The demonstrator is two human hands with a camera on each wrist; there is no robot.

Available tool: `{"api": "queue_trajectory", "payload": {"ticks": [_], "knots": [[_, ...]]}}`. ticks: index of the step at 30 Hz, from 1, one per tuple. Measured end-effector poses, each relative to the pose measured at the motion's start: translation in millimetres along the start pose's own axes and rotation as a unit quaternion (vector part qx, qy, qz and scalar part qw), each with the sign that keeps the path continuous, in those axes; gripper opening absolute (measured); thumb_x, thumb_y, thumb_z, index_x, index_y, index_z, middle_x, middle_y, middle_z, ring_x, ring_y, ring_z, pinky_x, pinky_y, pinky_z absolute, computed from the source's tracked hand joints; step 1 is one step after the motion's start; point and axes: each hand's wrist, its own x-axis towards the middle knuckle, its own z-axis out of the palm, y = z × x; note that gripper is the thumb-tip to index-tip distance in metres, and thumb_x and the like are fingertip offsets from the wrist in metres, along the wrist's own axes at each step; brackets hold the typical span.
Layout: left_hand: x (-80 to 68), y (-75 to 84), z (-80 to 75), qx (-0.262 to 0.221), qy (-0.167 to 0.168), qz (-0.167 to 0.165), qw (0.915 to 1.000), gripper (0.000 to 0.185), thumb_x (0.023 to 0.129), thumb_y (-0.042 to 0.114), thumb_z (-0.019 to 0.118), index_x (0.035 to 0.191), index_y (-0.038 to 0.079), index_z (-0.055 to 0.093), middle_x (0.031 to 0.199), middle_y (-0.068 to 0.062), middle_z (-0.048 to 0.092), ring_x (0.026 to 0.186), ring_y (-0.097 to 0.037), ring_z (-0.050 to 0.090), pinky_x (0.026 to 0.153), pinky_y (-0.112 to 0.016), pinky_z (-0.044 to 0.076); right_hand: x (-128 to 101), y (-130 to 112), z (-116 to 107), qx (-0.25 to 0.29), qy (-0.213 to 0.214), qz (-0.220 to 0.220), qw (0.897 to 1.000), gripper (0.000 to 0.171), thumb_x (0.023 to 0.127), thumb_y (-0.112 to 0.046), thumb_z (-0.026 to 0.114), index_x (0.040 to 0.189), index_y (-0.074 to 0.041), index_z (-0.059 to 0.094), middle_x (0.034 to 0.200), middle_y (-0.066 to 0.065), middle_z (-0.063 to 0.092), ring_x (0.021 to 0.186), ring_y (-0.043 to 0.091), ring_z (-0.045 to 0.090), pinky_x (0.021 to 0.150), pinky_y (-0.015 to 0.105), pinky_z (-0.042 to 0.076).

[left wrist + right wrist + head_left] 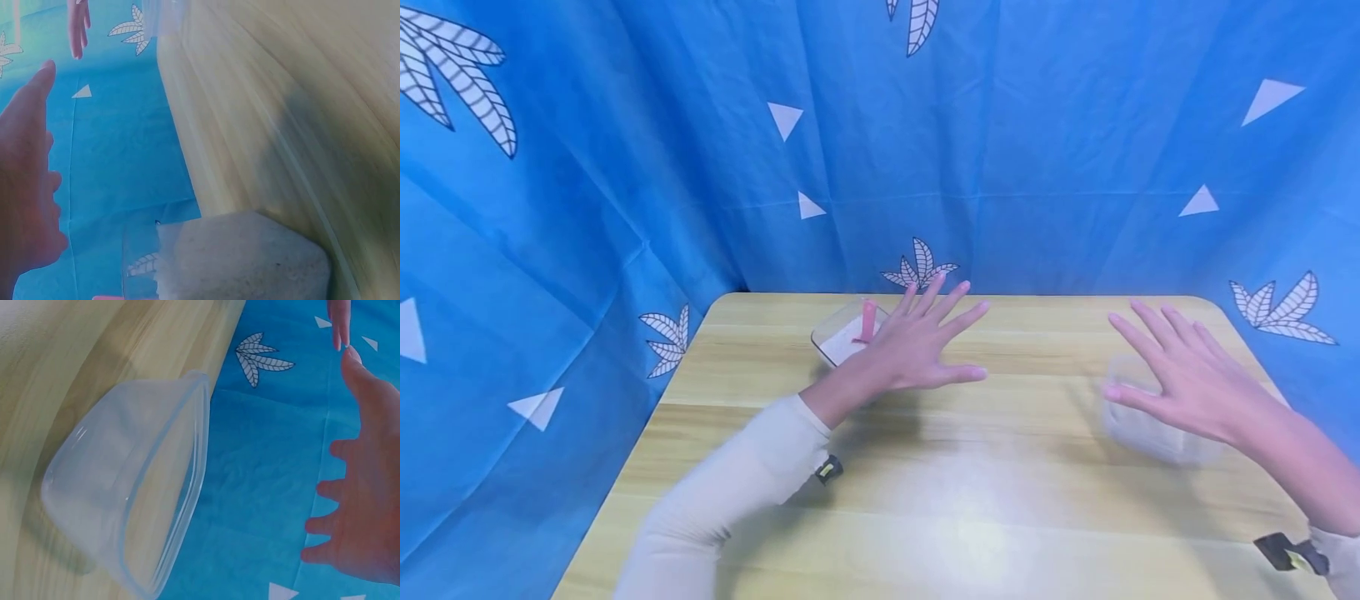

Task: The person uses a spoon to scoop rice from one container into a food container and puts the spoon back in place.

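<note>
L hand is hovering fingers spread, gripping nothing, over the near edge of the clear tub w/ white powder, which is sitting at the table's far edge, approx 10 o'clock from the palm. A pink scoop is standing in it, handle running toward 12. R hand is also splayed, holding nothing, above the empty clear tub, lying toward 7 o'clock of its fingertips. Each hand is nearer its own tub.
</note>
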Motion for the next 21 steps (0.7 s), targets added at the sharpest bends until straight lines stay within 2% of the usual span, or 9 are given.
{"api": "queue_trajectory", "payload": {"ticks": [6, 10, 16, 21], "knots": [[2.3, 3.4, 3.5, -0.012, -0.006, -0.005, 0.9999, 0.090, 0.091, 0.088, 0.035, 0.163, 0.049, -0.002, 0.174, 0.012, -0.013, 0.161, -0.023, -0.023, 0.130, -0.060, -0.004, -6, 4, 3, -0.002, 0.003, 0.002, 1.000, 0.099, 0.092, -0.055, 0.071, 0.168, -0.021, 0.015, 0.174, 0.021, 0.010, 0.157, 0.057, 0.007, 0.124, 0.072, -0.002], [4.4, 6.9, 6.9, -0.010, -0.010, 0.003, 0.9999, 0.090, 0.092, 0.087, 0.034, 0.164, 0.047, -0.002, 0.175, 0.009, -0.012, 0.163, -0.027, -0.017, 0.130, -0.060, -0.004, -10, 7, 4, -0.003, 0.006, 0.008, 1.000, 0.100, 0.091, -0.055, 0.072, 0.167, -0.020, 0.018, 0.172, 0.025, 0.016, 0.155, 0.059, 0.012, 0.125, 0.072, 0.000], [9.7, 13.9, 11.1, -0.004, -0.008, 0.012, 0.9999, 0.090, 0.091, 0.088, 0.033, 0.163, 0.048, -0.003, 0.175, 0.008, -0.011, 0.163, -0.028, -0.016, 0.130, -0.060, -0.004, -17, 16, 9, -0.015, 0.021, 0.008, 1.000, 0.100, 0.090, -0.054, 0.073, 0.166, -0.017, 0.021, 0.170, 0.028, 0.020, 0.153, 0.060, 0.015, 0.128, 0.065, -0.005], [14.3, 19.7, 15.3, 0.000, -0.008, 0.015, 0.9999, 0.091, 0.091, 0.088, 0.033, 0.163, 0.047, -0.003, 0.175, 0.008, -0.011, 0.163, -0.027, -0.018, 0.130, -0.059, -0.006, -22, 21, 11, -0.017, 0.029, 0.015, 0.999, 0.102, 0.089, -0.055, 0.074, 0.167, -0.016, 0.020, 0.170, 0.028, 0.019, 0.152, 0.062, 0.016, 0.123, 0.074, 0.004]]}}
